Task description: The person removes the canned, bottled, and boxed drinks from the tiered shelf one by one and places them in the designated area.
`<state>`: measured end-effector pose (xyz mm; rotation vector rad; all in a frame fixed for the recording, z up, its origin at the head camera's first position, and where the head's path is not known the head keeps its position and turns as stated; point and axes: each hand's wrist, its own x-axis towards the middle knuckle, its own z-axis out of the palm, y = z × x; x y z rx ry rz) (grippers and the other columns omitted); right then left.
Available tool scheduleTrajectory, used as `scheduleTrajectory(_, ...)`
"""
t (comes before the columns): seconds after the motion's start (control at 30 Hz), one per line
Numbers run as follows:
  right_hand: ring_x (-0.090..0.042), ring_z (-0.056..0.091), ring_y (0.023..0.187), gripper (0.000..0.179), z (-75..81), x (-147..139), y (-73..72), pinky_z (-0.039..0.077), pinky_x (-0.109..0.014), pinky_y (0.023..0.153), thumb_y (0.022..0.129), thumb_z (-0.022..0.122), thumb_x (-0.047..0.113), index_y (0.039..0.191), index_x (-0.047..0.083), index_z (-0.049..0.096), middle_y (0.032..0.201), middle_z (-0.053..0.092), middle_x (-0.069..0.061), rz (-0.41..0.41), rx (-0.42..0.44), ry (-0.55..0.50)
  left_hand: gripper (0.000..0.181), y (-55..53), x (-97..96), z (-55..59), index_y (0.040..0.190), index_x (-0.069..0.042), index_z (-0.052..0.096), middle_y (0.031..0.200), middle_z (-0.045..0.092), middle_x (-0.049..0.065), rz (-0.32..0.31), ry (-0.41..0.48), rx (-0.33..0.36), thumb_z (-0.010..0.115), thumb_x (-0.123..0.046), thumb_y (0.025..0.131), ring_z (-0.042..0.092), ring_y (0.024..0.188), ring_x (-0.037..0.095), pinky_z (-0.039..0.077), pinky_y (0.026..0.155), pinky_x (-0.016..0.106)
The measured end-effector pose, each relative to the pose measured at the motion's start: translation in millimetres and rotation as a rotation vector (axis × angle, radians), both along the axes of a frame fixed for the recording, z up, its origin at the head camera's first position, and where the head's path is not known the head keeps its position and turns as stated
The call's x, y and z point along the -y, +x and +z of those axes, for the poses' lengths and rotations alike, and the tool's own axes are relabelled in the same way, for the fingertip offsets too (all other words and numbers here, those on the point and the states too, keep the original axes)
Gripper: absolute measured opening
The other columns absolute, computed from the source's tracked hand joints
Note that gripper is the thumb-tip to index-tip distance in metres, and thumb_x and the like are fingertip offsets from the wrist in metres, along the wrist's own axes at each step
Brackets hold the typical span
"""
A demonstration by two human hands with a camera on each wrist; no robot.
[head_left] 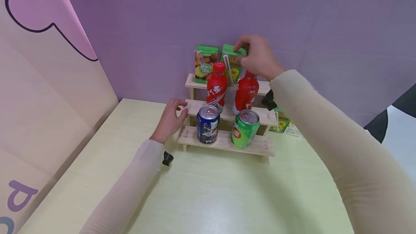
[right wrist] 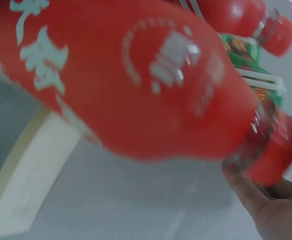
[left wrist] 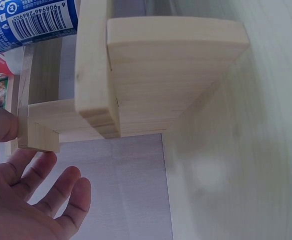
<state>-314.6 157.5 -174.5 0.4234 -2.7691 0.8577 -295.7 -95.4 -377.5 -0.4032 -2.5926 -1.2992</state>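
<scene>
The nearer right hand (head_left: 258, 56) is curving leftward over the top of the upright flower-printed drink carton (head_left: 235, 68), grip unclear, while the left hand (head_left: 169, 120) is pinching the wooden rack (head_left: 266, 116).

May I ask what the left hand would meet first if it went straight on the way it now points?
The left end of the wooden middle step, which the left hand seems to pinch; past that, perhaps the left red bottle, though depth is hard to judge.
</scene>
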Motion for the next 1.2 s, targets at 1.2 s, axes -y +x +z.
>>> scheduleTrajectory(1.2, 0.007, 0.052, 0.088, 0.017, 3.8, -158, 60.0, 0.040, -0.011, 0.064, 0.087, 0.065, 0.006, 0.104, 0.006, 0.061, 0.112, 0.053, 0.001, -0.095, -0.218, 0.027, 0.029, -7.5, 8.0, -3.2, 0.121, -0.001, 0.055, 0.122, 0.046, 0.010, 0.004, -0.003, -0.019, 0.054, -0.017, 0.097, 0.046, 0.109, 0.030, 0.046, 0.089, 0.041)
